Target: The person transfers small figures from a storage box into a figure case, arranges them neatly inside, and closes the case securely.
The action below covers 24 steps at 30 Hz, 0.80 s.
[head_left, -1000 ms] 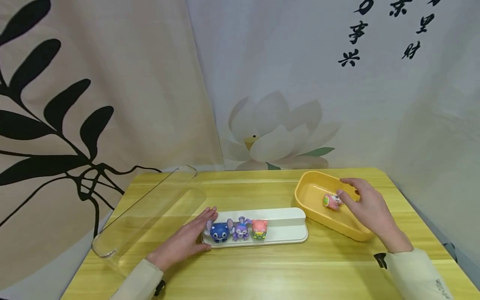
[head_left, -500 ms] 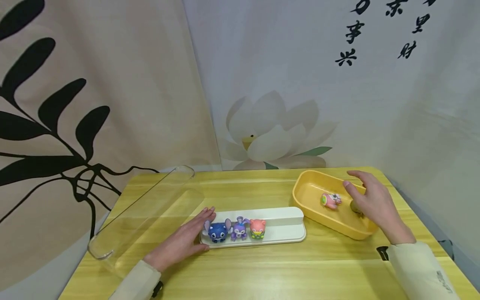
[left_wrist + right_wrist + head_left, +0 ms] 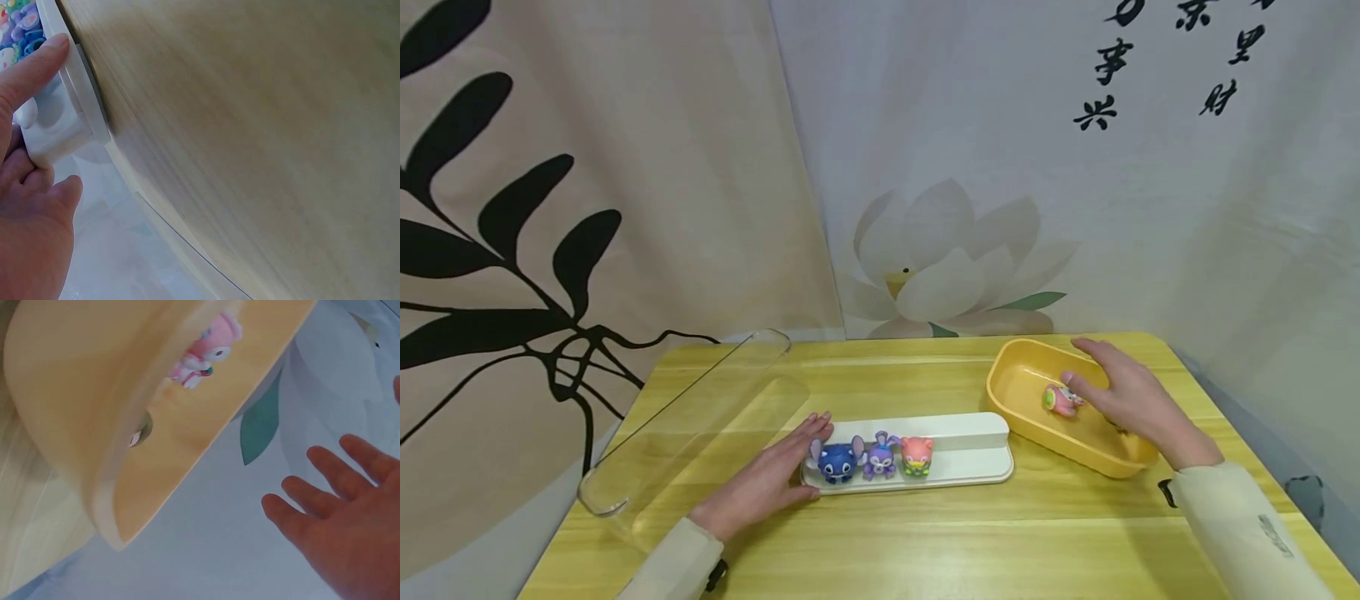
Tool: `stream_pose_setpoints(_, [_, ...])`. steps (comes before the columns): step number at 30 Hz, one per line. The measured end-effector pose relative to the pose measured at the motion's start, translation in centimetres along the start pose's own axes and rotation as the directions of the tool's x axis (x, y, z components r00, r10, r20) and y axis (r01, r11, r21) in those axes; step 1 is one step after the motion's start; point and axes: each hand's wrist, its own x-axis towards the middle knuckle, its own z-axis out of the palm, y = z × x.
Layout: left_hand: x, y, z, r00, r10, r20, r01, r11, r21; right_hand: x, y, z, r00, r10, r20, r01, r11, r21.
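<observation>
My left hand (image 3: 767,479) holds the left end of a white stepped display base (image 3: 973,471), its thumb on the front edge and its fingers at the back. On the base's left half stand a blue big-eared figurine (image 3: 837,462), a purple long-eared figurine (image 3: 879,457) and a coral-pink figurine (image 3: 917,457). Over the right side of a yellow tray (image 3: 1056,451), my right hand (image 3: 1131,400) hovers with fingers extended, holding nothing. A pink figurine (image 3: 1062,401) lies in the tray. Another small rounded item (image 3: 144,429) lies there too, mostly hidden under my hand in the head view.
A long transparent cover (image 3: 692,425) lies slanted on the left of the wooden table (image 3: 925,542). Behind the table hangs a printed cloth (image 3: 962,125) with a lotus and black characters. The tray's near-left corner stands close to the base's right end.
My right hand moved right, uncovering the rounded item in the tray, then came back left over it. The left hand, the base and its figurines stay in place.
</observation>
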Motion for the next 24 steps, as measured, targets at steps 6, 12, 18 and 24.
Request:
stream_pose_setpoints(6, [0.0,0.0,0.0,1.0,0.007,-0.011,-0.007,1.0,-0.002,0.6,-0.2,0.5,0.993,-0.021,0.118,0.028,0.998,-0.053])
stream_pose_setpoints(12, [0.0,0.0,0.0,1.0,0.007,-0.018,-0.007,1.0,0.004,0.8,0.3,1.3,0.98,-0.071,0.186,0.091,0.991,-0.099])
stream_pose_setpoints(18, [-0.1,0.0,0.0,1.0,0.014,-0.022,-0.014,1.0,0.003,1.4,1.0,2.3,0.966,-0.125,0.227,0.158,0.978,-0.137])
stream_pose_setpoints(24, [-0.1,-0.1,0.0,1.0,0.015,-0.023,-0.015,1.0,0.002,1.4,1.1,2.7,0.945,-0.121,0.304,0.163,0.979,-0.12])
